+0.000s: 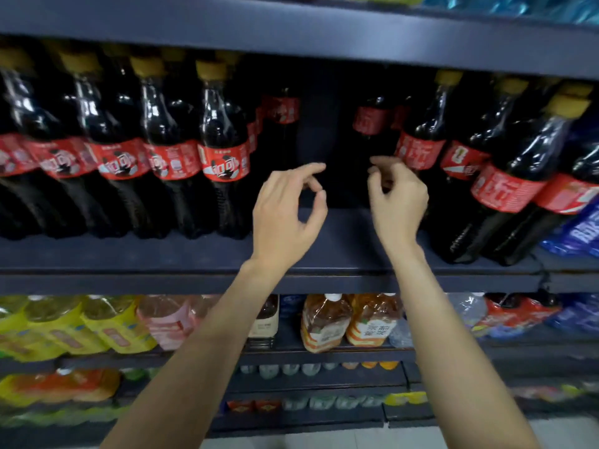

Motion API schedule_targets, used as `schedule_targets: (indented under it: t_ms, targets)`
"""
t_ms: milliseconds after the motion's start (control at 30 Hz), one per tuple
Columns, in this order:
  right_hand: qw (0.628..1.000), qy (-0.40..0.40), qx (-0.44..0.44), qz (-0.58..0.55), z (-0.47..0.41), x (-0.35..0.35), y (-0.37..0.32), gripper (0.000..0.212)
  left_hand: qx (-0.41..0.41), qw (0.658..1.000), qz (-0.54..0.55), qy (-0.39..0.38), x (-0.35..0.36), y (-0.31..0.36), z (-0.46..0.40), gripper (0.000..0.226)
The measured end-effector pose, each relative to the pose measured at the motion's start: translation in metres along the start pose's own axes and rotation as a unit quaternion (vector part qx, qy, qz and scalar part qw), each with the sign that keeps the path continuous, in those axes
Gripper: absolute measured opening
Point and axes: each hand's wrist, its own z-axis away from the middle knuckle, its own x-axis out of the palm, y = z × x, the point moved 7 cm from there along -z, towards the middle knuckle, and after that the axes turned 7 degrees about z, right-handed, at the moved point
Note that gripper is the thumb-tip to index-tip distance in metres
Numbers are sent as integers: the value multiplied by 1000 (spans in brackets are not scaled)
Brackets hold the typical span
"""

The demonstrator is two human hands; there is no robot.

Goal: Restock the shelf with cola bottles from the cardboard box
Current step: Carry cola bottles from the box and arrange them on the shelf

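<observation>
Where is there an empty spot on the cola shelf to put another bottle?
The bare patch of dark shelf board lies in the middle, between the left row of red-labelled cola bottles and the right row, where both empty hands hover. Either side is crowded; a few bottles stand deep behind the gap.

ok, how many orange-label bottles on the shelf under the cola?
2, side by side mid-shelf: left orange-label bottle, right orange-label bottle. More may be hidden behind them.

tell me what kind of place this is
Most likely a shop's drinks aisle: a dark shelf lined with rows of identical cola bottles, and packed juice and tea bottles on the tier below. Both hands hold nothing.
</observation>
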Motion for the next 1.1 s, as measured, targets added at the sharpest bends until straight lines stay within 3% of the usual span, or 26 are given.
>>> schedule_targets:
  t_ms: [100, 233, 333, 467, 567, 667, 833, 1100]
  targets:
    - [992, 98, 29, 67, 11, -29, 20, 35, -136, 987, 71, -42, 49, -31, -16, 44]
    - [987, 61, 64, 134, 17, -7, 28, 65, -260, 955, 116, -86, 112, -79, -36, 72]
    - [986, 50, 81, 139, 12, 12, 30, 82, -309, 934, 140, -112, 148, -106, -52, 85]
    - [985, 69, 79, 140, 3, 24, 40, 95, -270, 928, 217, -136, 184, -125, -79, 94]
    - [987, 75, 72, 122, 0, 22, 45, 100, -227, 939, 207, -154, 194, -129, -86, 91]
    - [996, 63, 65, 10, 0, 14, 46, 100, -214, 958, 171, -86, 176, -125, -80, 91]
    - [972, -42, 76, -218, -1, 28, 39, 101, -202, 978, 48, 17, 124, -106, -59, 84]
    - [962, -114, 90, -232, 4, 43, 13, 106, -198, 980, 34, 6, 75, -94, -41, 86]
